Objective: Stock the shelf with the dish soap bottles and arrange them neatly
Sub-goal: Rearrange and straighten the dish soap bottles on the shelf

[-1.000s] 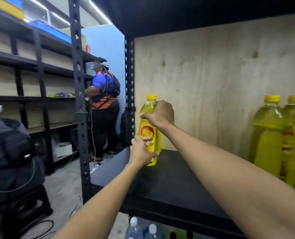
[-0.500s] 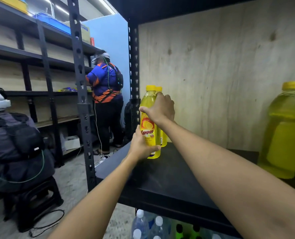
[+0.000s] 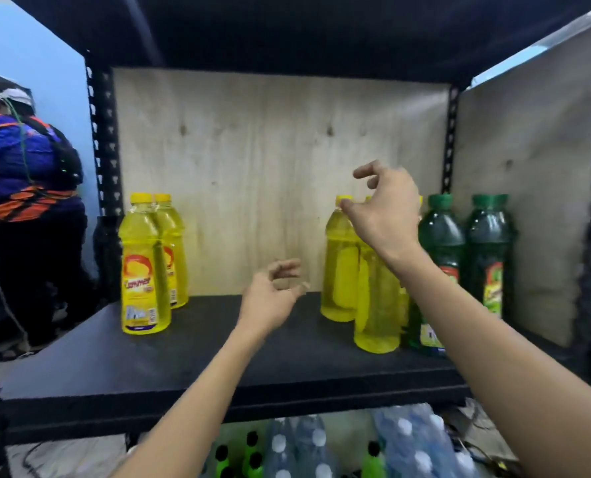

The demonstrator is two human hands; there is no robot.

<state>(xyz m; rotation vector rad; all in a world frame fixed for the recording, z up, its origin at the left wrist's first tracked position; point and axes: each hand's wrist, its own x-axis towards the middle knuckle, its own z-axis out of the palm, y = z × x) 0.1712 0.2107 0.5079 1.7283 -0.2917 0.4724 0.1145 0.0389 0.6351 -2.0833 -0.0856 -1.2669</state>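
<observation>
While both hands hang in the air over the black shelf (image 3: 170,370), neither one holds a bottle. The left hand (image 3: 270,298) is near the middle of the picture, with its fingers loosely curled and nothing between them. The right hand (image 3: 385,208) is higher, at about 2 o'clock from the left hand. Its thumb and fingers are apart, and they sit right by the cap of a yellow bottle (image 3: 340,263), but I cannot tell if they touch it. That yellow bottle stands upright at 3 o'clock on the shelf. Another yellow bottle (image 3: 377,305) stands in front of it, partly hidden by the right arm. Just to their right are two green bottles (image 3: 440,236) with green caps, standing side by side. Far over at 9 o'clock, two more yellow bottles (image 3: 144,267) stand one behind the other, with their labels facing out. A wide bare gap lies between the two groups. Behind them all is a wooden board (image 3: 270,150). Down at 6 o'clock, under the shelf, are water bottles (image 3: 308,446). At the left edge stands a person in a blue top (image 3: 14,160).
</observation>
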